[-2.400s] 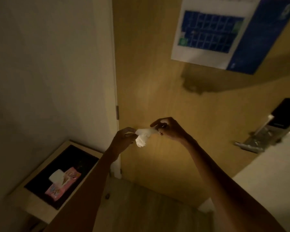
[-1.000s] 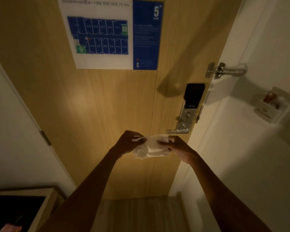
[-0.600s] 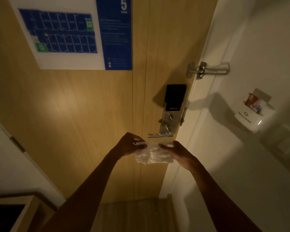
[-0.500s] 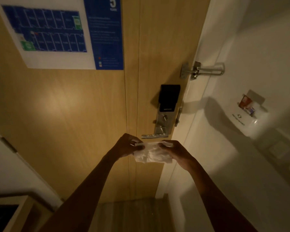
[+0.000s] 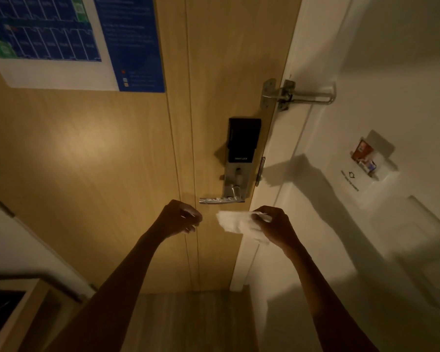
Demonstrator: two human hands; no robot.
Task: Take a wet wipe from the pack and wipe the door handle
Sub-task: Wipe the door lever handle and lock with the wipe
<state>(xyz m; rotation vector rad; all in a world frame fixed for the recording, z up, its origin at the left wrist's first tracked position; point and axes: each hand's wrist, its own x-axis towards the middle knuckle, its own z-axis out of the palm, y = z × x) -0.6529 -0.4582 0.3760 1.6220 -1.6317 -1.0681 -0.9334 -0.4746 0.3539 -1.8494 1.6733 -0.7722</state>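
A silver lever door handle [image 5: 219, 199] sticks out to the left from a smart lock plate [image 5: 240, 158] on the wooden door [image 5: 87, 161]. My right hand [image 5: 274, 227] holds a crumpled white wet wipe [image 5: 235, 223] just below the handle and a little to its right. My left hand [image 5: 179, 218] hangs to the left of the wipe, apart from it, its fingers curled with nothing in them. The wipe pack is out of view.
A metal swing latch [image 5: 295, 95] bridges the door and the white frame above the lock. A fire escape plan poster [image 5: 69, 41] hangs at the upper left. A key-card holder [image 5: 363, 161] sits on the right wall. A wooden side table [image 5: 13, 313] stands at the lower left.
Both hands held the wipe together before. Now my left hand has let go and moved left, and the wipe stays in my right hand. The view has moved closer to the handle.
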